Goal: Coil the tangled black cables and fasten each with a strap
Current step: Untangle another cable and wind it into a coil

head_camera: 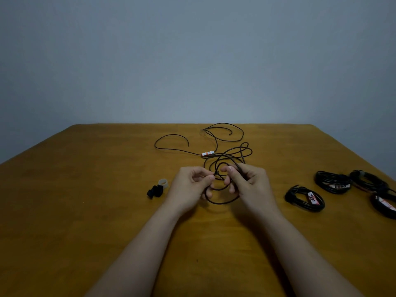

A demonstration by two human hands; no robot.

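Black cable (225,155) lies mid-surface (85,211); fingers of the left hand (192,185) pinch one strand, those of the right hand (248,185) curl round a small loop; pulling now would likely tighten the crossed tangle beyond.

Right edge of the frame: the outermost coiled bundle (385,205) is cut off. The writing on the white label (313,198) nearby is too blurred to read. Mid-frame, the black cable (222,203) vanishes behind the right hand's (249,183) curled fingers. The small dark pieces (154,191) left of centre are indistinct.
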